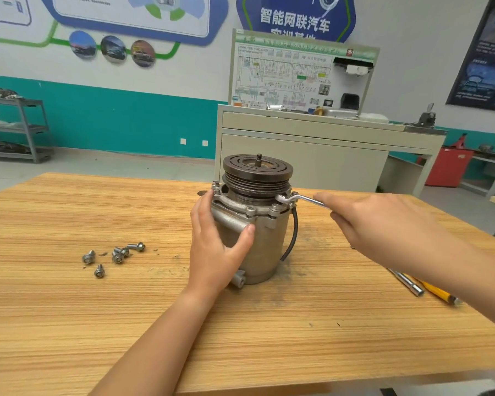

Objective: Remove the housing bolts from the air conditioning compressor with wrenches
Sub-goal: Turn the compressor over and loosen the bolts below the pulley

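The grey air conditioning compressor (265, 241) stands upright on the wooden table (69, 324), its dark pulley on top. My left hand (216, 244) wraps around the left side of its body, thumb across the front. My right hand (383, 224) grips the handle of a silver offset ring wrench (299, 199), whose head sits on a bolt at the right of the housing flange. Several bolt heads (251, 209) remain along the flange rim. Several removed bolts (117, 255) lie loose on the table to the left.
A silver socket extension bar (409, 282) and a yellow-handled tool (437, 294) lie on the table under my right forearm. Behind the table stand a white training bench (312, 150) with a wiring diagram board, a grey shelf rack (20, 130) at left and a red cabinet (447, 167).
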The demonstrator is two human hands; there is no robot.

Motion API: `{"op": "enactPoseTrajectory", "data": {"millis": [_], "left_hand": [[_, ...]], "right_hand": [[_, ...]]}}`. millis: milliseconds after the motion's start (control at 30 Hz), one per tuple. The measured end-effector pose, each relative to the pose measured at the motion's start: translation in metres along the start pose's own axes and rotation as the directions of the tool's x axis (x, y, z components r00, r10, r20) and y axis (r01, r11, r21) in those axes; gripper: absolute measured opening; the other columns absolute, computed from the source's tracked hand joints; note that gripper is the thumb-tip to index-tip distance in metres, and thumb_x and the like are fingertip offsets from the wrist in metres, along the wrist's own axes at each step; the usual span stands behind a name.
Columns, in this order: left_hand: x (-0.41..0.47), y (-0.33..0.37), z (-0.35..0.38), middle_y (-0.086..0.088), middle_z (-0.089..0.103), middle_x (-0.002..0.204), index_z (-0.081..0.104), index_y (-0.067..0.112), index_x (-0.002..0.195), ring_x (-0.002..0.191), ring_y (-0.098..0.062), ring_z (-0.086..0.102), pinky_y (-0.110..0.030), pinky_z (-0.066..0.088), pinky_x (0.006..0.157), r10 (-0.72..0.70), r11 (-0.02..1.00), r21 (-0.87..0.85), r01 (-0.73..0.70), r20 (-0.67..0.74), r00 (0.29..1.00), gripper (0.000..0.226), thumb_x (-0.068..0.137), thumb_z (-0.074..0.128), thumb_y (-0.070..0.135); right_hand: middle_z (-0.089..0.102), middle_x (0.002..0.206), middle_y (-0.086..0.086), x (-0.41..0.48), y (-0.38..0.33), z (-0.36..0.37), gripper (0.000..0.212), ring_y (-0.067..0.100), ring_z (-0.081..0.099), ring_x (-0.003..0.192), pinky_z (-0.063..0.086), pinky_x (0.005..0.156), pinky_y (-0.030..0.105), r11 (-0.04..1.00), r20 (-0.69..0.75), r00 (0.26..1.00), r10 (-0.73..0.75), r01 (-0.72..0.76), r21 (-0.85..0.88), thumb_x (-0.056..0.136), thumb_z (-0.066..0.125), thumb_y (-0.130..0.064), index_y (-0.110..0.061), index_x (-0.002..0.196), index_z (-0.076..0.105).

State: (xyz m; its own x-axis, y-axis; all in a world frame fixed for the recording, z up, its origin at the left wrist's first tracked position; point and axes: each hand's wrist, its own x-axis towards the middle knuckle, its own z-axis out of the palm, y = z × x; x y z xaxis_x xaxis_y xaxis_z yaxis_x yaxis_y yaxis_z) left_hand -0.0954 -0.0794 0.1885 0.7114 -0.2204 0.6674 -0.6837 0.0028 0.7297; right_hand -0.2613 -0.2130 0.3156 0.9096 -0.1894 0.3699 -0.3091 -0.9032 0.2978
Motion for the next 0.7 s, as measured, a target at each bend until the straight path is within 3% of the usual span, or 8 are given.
{"op": "enactPoseTrajectory", "data": {"millis": [233,367,433,533,600,700], "left_hand": [[0.001,0.001,0.001,0.018,0.023,0.137,0.019,0.027,0.146,0.131,0.002,0.024,-0.019,0.026,0.102,-0.009,1.0,0.03,0.009,-0.009,1.0,0.091,0.069,0.051,0.065],[0.001,0.001,0.0,0.02,0.023,0.136,0.019,0.029,0.146,0.13,0.003,0.024,-0.017,0.026,0.1,-0.008,0.999,0.032,0.009,-0.012,1.0,0.091,0.069,0.051,0.065],[0.0,0.001,0.0,0.02,0.023,0.136,0.019,0.029,0.145,0.129,0.005,0.024,-0.01,0.024,0.098,-0.004,1.0,0.029,0.005,-0.015,1.0,0.09,0.069,0.051,0.065],[0.0,0.002,0.001,0.02,0.023,0.136,0.02,0.027,0.146,0.127,0.007,0.024,-0.002,0.02,0.094,-0.01,1.0,0.029,0.01,-0.016,1.0,0.09,0.07,0.051,0.064],[0.0,0.003,0.0,0.019,0.023,0.136,0.021,0.025,0.146,0.128,0.007,0.024,-0.004,0.021,0.095,-0.009,1.0,0.029,0.01,-0.02,1.0,0.09,0.07,0.051,0.064],[0.0,0.003,0.0,0.01,0.028,0.141,0.023,0.021,0.146,0.131,0.001,0.026,-0.012,0.023,0.101,0.013,0.999,0.053,-0.012,-0.021,1.0,0.089,0.072,0.051,0.062]], "right_hand": [[0.042,0.063,-0.009,0.006,-0.012,0.002,0.053,0.012,0.037,0.054,0.032,0.042,0.026,0.993,0.036,0.996,0.081,-0.077,-0.093,0.096,0.033,-0.017,-0.042,0.139,0.016],[0.046,0.064,-0.01,-0.001,-0.014,-0.009,0.045,0.011,0.042,0.055,0.045,0.047,0.028,0.993,0.01,0.994,0.104,-0.104,-0.06,0.096,0.034,-0.02,-0.044,0.132,0.021],[0.043,0.063,-0.009,-0.002,-0.02,-0.017,0.046,0.013,0.039,0.054,0.044,0.047,0.027,0.991,0.056,0.994,0.092,-0.086,-0.102,0.094,0.035,-0.017,-0.042,0.131,0.024],[0.034,0.06,-0.006,-0.002,-0.034,-0.027,0.059,0.013,0.027,0.047,0.023,0.038,0.024,0.96,0.134,0.988,0.075,-0.036,-0.276,0.088,0.034,-0.003,-0.029,0.14,0.022],[0.038,0.063,0.0,-0.003,-0.049,-0.034,0.066,0.015,0.024,0.046,0.019,0.036,0.026,0.937,0.202,0.976,0.078,-0.003,-0.349,0.085,0.036,0.002,-0.013,0.144,0.013],[0.051,0.088,0.008,-0.004,-0.069,-0.033,0.069,0.018,0.032,0.053,0.019,0.037,0.027,0.947,0.285,0.955,0.083,0.014,-0.321,0.085,0.036,0.007,0.002,0.144,0.0]]}}
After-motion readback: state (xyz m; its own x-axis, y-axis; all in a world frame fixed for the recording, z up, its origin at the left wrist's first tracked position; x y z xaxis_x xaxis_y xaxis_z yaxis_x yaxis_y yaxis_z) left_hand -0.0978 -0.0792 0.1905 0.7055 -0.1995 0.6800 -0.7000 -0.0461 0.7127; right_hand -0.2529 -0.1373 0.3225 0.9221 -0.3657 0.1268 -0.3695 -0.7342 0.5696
